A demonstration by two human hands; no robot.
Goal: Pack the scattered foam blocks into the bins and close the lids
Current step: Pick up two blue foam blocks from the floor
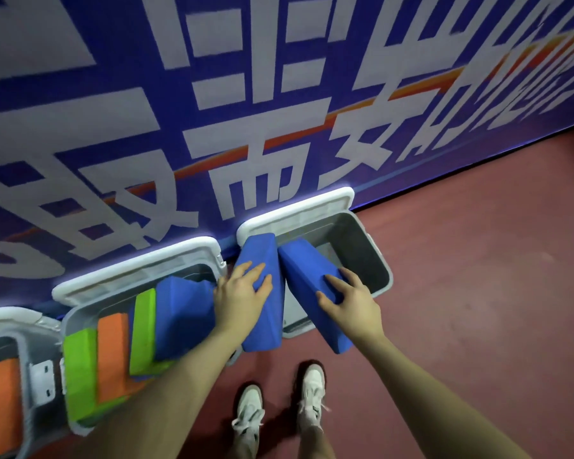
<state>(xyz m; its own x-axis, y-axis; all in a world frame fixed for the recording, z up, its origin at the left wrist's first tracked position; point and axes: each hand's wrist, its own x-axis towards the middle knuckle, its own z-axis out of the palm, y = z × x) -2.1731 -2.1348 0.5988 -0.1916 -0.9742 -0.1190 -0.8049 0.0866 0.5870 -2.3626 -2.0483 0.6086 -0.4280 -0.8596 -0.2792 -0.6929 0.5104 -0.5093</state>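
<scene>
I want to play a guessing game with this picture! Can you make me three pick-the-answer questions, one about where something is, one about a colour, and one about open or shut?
1. Where is the emptiest bin?
A. far left
B. middle
C. on the right

2. What colour are the two blocks in the hands?
A. blue
B. orange
C. green

3. How is the right bin's lid?
A. shut
B. open
C. missing

Answers:
1 C, only grey floor shows inside it.
2 A, the left hand and right hand each grip a blue block.
3 B, the lid leans back against the wall.
</scene>
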